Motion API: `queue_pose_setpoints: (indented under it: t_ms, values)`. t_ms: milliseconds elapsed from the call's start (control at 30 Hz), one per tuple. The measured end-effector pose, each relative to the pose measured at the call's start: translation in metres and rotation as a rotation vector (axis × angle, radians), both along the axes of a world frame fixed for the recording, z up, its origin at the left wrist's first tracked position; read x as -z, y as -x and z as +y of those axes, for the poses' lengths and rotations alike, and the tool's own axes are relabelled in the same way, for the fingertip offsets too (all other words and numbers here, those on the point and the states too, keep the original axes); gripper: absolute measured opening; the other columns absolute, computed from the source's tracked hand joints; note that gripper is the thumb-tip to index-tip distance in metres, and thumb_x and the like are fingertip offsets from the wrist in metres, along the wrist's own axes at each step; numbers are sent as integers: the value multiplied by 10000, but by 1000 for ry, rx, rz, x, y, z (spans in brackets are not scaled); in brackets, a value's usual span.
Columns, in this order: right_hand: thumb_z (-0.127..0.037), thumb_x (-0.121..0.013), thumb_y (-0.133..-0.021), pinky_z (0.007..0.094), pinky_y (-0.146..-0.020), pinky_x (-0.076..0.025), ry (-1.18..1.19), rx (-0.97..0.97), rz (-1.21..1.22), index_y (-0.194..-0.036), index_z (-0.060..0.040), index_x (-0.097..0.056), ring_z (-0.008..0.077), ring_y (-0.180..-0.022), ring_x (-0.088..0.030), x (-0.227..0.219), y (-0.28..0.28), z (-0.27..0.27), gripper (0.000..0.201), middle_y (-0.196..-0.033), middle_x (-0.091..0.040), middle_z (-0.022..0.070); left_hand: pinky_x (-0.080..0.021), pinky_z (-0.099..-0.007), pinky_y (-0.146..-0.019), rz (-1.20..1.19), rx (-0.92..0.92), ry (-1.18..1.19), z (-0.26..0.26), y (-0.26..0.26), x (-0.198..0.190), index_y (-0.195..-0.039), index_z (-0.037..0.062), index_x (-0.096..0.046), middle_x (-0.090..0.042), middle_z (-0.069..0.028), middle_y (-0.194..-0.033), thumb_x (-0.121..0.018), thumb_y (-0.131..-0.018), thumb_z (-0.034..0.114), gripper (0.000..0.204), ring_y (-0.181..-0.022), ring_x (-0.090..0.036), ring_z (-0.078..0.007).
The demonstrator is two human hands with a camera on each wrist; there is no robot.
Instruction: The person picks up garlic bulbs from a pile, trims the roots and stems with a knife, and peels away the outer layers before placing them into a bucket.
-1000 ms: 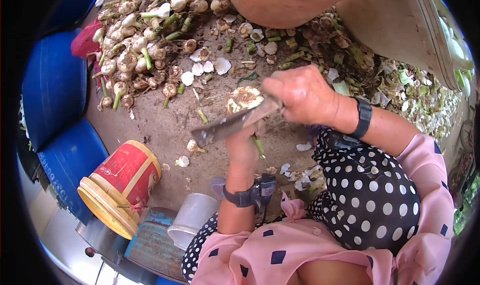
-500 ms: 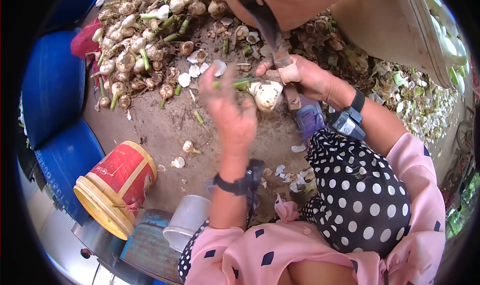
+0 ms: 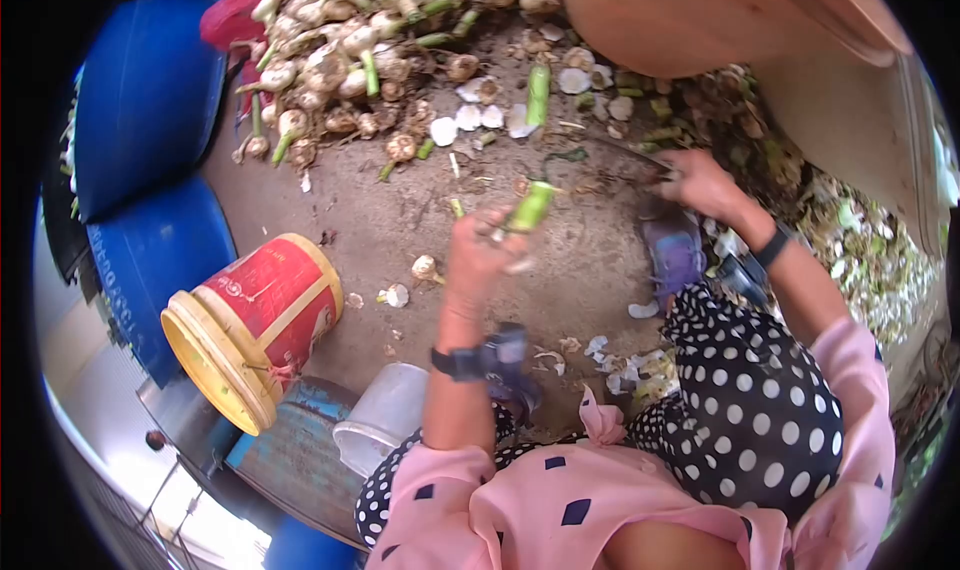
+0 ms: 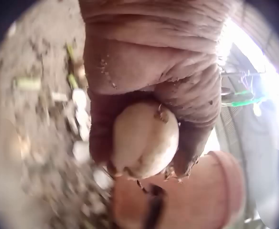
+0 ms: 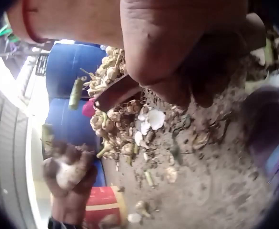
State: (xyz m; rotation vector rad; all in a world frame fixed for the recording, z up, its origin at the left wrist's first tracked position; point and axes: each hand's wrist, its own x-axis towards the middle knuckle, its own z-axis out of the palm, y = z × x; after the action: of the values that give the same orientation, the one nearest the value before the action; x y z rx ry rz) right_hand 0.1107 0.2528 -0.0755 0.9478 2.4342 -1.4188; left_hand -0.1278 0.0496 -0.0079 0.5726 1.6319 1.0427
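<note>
My left hand [image 3: 480,255] grips a peeled white garlic bulb [image 4: 146,140], its fingers curled around it. A short green stalk [image 3: 533,207] sticks out beyond that hand in the head view. Farther up, a separate length of cut green stalk [image 3: 538,95] overlaps white peel on the ground; in the right wrist view this stalk piece [image 5: 75,93] shows against a blue drum. My right hand [image 3: 705,185] holds a knife by its handle, over to the right and apart from the bulb. The knife's dark blade [image 5: 118,93] points left, toward the garlic heap.
A heap of unpeeled garlic [image 3: 330,65] lies at the upper left beside blue drums [image 3: 150,100]. A red and yellow bucket [image 3: 265,315] and a grey-white pail [image 3: 385,415] stand nearer. Large orange tub [image 3: 700,20] at top; peelings [image 3: 865,230] cover the right. A purple shoe [image 3: 675,255] is below the knife.
The hands have moved apart, the right with the knife going right and the blade swinging leftward. The garlic's long stalk is now short, and a cut piece shows apart from it. The view has shifted.
</note>
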Motion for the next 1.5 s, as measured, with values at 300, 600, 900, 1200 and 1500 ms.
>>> queue_pose_setpoints:
  t_ms: [300,600,900,1200,1500]
  values:
    - [-131,-665,-741,287,-683,-463,359,248,-105,-950,-3,-644,130,-702,-554,-30,21,6,245,-755,-622,40,-511,-344,-808,767,-253,273,8,148,129,-1228,-27,-517,-569,-195,-1168,-715,-725,49,546,-878,-621,-235]
    - [-122,-636,-682,403,-629,-494,-29,51,131,-925,-91,-642,318,-675,-632,-54,42,-12,246,-772,-659,134,-515,-263,-553,-73,-335,40,36,-1,35,-1170,-8,-524,-637,-86,-997,-680,-786,18,415,-734,-640,-174]
    - [-128,-606,-637,431,-554,-501,-459,-149,277,-838,-111,-581,306,-678,-635,-81,33,-30,203,-701,-628,68,-569,-306,-706,-240,-206,-97,23,-66,4,-1299,-35,-430,-605,-128,-1103,-735,-767,39,617,-922,-616,-191]
    - [-114,-618,-619,408,-528,-496,-495,-164,319,-817,-114,-567,288,-654,-630,-91,24,-30,204,-663,-595,56,-462,-311,-560,-333,-404,-218,13,-81,-3,-1180,-15,-493,-624,-138,-982,-597,-791,-11,402,-742,-599,-213]
    - [-75,-613,-725,297,-666,-521,-116,376,-42,-1042,-23,-618,185,-709,-649,-41,-19,21,321,-835,-673,105,-553,-363,-743,-579,-181,-243,13,-67,-29,-1198,63,-552,-646,-107,-1043,-761,-748,198,515,-944,-635,-213]
